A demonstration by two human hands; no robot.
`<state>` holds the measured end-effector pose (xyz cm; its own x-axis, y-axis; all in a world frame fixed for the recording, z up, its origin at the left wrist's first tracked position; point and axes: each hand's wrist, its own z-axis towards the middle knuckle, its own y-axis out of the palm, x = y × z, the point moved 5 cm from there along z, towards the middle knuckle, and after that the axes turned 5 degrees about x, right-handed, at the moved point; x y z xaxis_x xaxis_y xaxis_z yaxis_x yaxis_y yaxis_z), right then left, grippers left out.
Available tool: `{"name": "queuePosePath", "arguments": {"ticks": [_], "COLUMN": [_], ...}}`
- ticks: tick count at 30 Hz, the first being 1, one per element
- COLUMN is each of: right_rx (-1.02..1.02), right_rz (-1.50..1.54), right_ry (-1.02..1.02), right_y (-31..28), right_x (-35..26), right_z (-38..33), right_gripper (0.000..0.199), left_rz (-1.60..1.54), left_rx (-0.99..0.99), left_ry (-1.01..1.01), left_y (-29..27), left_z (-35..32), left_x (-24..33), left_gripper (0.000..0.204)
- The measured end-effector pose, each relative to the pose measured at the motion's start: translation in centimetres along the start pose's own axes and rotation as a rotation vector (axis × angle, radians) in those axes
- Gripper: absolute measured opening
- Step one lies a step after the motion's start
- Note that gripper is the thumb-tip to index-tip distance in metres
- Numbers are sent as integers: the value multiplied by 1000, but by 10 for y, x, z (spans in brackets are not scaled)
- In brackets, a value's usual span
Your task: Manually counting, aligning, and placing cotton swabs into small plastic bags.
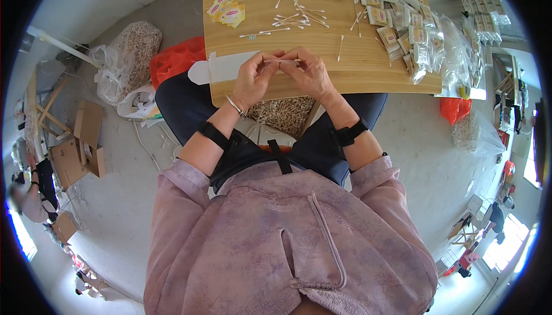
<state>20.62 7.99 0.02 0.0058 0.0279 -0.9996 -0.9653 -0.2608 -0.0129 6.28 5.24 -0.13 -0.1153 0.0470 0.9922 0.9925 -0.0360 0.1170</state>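
Right now, a thin pale piece (282, 61) sits pinched between left hand (254, 75) and right hand (311, 75), above the near side of the table (359, 78); beyond, loose swabs (302, 20) lie unpacked, yellow cards (226, 10) leftward, filled packets (418, 34) already heaped right.

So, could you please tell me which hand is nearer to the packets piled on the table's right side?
The right hand: it is left of the piled packets, not touching them. The left hand is farther left.
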Motion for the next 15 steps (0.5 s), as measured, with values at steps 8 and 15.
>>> {"name": "queuePosePath", "arguments": {"ticks": [8,15], "right_rx": [-17,-32], "right_rz": [153,263], "right_ry": [98,198], "right_y": [-3,0], "right_x": [9,7], "right_z": [6,10], "right_gripper": [9,5], "left_rz": [-157,-346], "left_rx": [-25,-2], "left_ry": [-72,-62], "left_y": [-1,0], "left_z": [6,14], "left_x": [-14,-23], "left_gripper": [11,6]}}
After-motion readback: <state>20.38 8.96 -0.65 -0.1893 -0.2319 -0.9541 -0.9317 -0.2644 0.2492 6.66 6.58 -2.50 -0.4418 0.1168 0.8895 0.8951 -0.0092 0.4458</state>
